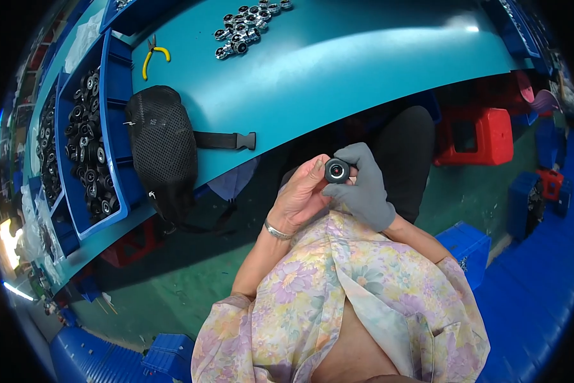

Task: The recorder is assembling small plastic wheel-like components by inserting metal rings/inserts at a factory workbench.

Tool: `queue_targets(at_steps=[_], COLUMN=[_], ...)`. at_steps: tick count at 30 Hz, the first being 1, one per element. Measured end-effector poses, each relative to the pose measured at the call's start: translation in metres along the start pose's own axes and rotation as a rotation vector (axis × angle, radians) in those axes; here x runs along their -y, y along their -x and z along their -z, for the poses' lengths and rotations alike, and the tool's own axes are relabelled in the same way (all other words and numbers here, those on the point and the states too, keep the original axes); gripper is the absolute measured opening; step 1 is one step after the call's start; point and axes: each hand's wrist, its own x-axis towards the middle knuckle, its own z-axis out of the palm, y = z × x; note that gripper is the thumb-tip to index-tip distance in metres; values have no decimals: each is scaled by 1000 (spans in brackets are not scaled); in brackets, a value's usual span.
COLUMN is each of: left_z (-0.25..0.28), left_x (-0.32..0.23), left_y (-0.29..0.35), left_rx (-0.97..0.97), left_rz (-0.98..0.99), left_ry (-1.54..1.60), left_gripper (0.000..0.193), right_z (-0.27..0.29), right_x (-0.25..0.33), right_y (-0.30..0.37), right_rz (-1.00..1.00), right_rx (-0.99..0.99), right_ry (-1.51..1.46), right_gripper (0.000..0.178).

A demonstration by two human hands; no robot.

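We're holding a small black round part (pixel 336 170) with a shiny centre bore (roller or bearing wheel, can't tell which) up in front of us, below the near edge of the teal bench (pixel 338 70), roughly dead centre of frame.

Left hand (pixel 299 201) is bare, fingers curled closed around the part from its 9 o'clock side, thumb and fingertips pinching the rim. There's a silver bangle (pixel 276 231) on that wrist. Right hand (pixel 362 186) wears a grey glove and closes on the same part from 3 o'clock, gloved fingertips on the rim. So it's a two-hand pinch, bore turned up toward the camera; our read is that it's held like this so the face can be looked at.

Supply looks arranged by reach:
- Blue bin (pixel 118 127) at 9 o'clock, full of similar black wheels (pixel 86 147).
- A loose cluster of shinier parts (pixel 245 29) on the bench at 12 o'clock, well apart from the bin (probably a separate batch).
- Yellow-handled pliers (pixel 153 57) at 11 o'clock, just beyond the bin corner.
- Black mesh waist bag (pixel 162 143) with its strap and buckle (pixel 226 140), lying between bin and hands and overhanging the bench edge.

Red crate (pixel 484 137) sits on the floor at 3 o'clock, under the bench.
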Motion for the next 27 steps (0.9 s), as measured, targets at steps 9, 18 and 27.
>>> queue_targets(at_steps=[9, 18, 27], left_z=[-18, -40, -47], left_x=[-4, 1, 5], left_y=[3, -4, -13], left_rx=[-305, -251, -215], left_rz=[-619, -817, -897], left_ry=[-1152, -1607, -1658], left_gripper=[51, 72, 52], right_z=[17, 22, 29], right_x=[-17, -5, -16], right_y=[-3, -11, -5], right_rz=[-332, -610, -610], right_rx=[16, 406, 450], right_ry=[-568, -1389, -1480], right_gripper=[37, 38, 35])
